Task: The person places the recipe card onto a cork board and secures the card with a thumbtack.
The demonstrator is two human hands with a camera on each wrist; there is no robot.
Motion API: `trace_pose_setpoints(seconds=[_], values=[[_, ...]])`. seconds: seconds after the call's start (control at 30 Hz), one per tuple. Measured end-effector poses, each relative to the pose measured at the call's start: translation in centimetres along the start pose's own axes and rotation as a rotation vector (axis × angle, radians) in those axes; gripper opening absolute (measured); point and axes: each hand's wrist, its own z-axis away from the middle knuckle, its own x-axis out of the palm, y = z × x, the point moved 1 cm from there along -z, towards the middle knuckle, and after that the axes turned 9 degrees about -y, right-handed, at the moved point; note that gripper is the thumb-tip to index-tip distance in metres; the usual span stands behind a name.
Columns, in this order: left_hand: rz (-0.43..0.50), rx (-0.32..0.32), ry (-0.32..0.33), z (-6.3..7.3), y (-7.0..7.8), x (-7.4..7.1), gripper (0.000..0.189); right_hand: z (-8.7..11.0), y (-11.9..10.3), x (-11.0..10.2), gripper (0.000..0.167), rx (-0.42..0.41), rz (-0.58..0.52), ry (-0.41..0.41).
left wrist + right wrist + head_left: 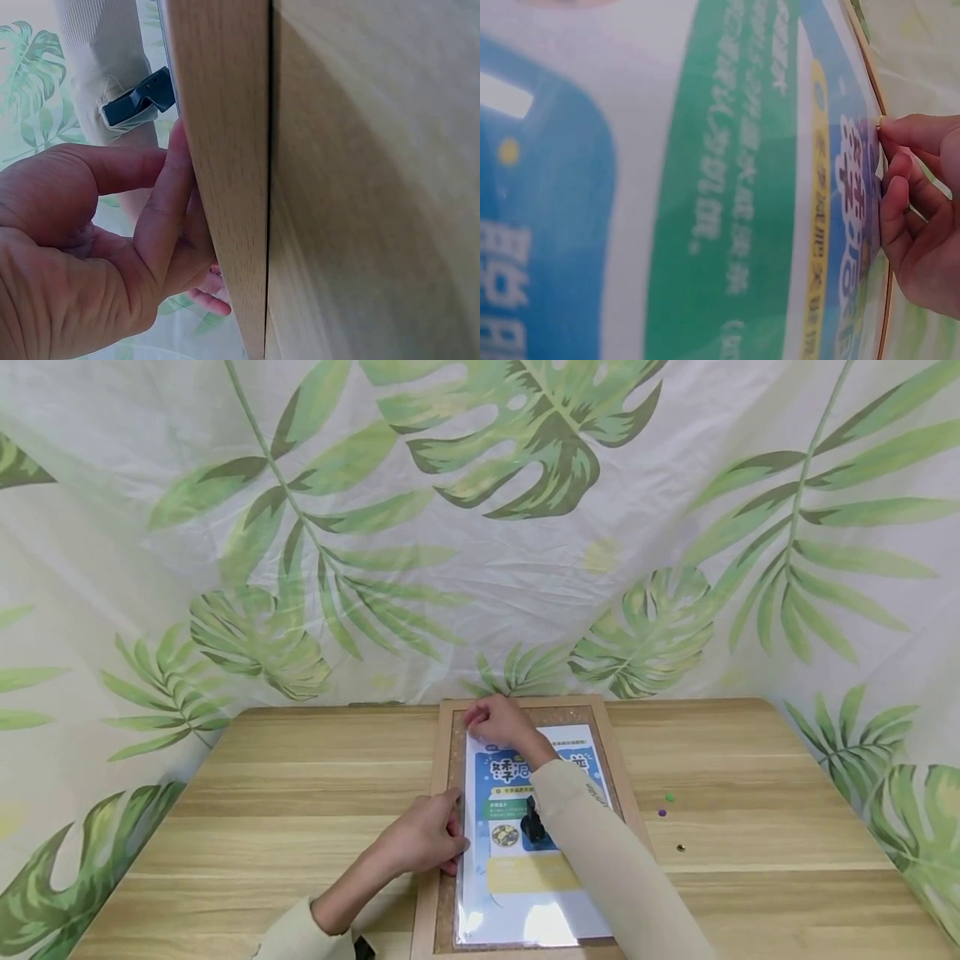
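Holding the right grip (501, 723) bunched at the far left corner of the glossy poster (517, 860), laid on a wood-framed cork board (457, 743) on the desk (315, 777); left grip (427, 835) at the poster's left edge. Probably light, bendable, slick and easily creased: best held by the margins, pressed flat. Scattered to the right: green tack (670, 797), purple tack (662, 812), brass-coloured tack (681, 848). Lost to glare or behind the right sleeve (630, 852): near margin, right-hand print.

From the left wrist: thumb and fingertips together beside the wooden frame (225, 172), poster's face out of sight; impossible to tell whether clamped on anything.

From the right wrist: apparently clamped on a tiny gold-coloured thumbtack (881, 121) at the poster's far margin; point hidden, small print blurred, near part cut off.
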Motion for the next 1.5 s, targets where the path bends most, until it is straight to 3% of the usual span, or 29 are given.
trace_pose_setpoints(seconds=[0.27,0.73,0.93,1.07,1.17,1.5], values=[[-0.008,-0.014,-0.008,-0.2,0.0,0.1,0.083,0.0,0.4,-0.1,0.022,0.045,-0.039,0.015],[-0.018,-0.013,-0.005,-0.2,0.0,-0.2,0.081,-0.4,-0.7,-0.1,0.020,0.105,0.032,0.074],[-0.012,-0.010,-0.011,-0.3,-0.2,0.0,0.078,-0.1,-0.4,-0.3,0.023,0.056,-0.002,0.023],[-0.014,-0.002,-0.014,-0.4,-0.2,0.0,0.078,1.1,-0.1,-1.4,0.030,-0.001,-0.037,-0.060],[-0.025,-0.005,-0.013,-0.5,0.0,0.0,0.078,2.6,0.1,-2.8,0.034,0.008,-0.054,-0.094],[-0.016,-0.019,-0.011,-0.4,-0.2,0.0,0.082,8.0,1.4,-6.4,0.033,0.024,0.017,-0.074]])
